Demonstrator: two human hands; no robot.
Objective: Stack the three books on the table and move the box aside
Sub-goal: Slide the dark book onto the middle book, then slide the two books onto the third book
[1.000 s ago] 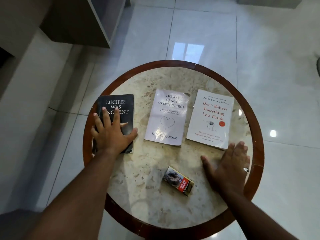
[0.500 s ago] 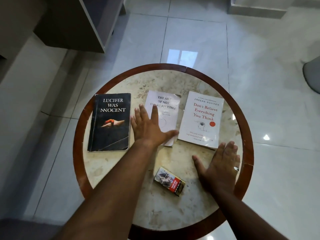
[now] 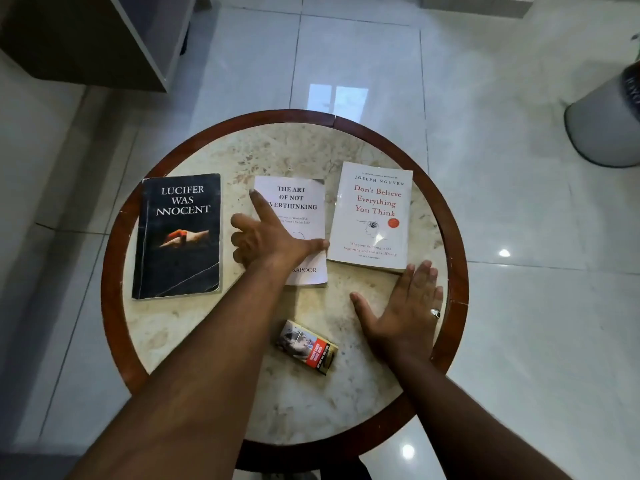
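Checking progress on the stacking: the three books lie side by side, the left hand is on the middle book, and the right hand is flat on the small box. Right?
Not quite. In the head view the right hand lies flat on the table, beside the small box, not on it. The rest holds: the left hand is on the middle book.

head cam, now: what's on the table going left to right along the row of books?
black book → left hand, resting on the middle white book → right white book. The small box and the right hand lie nearer, outside that row.
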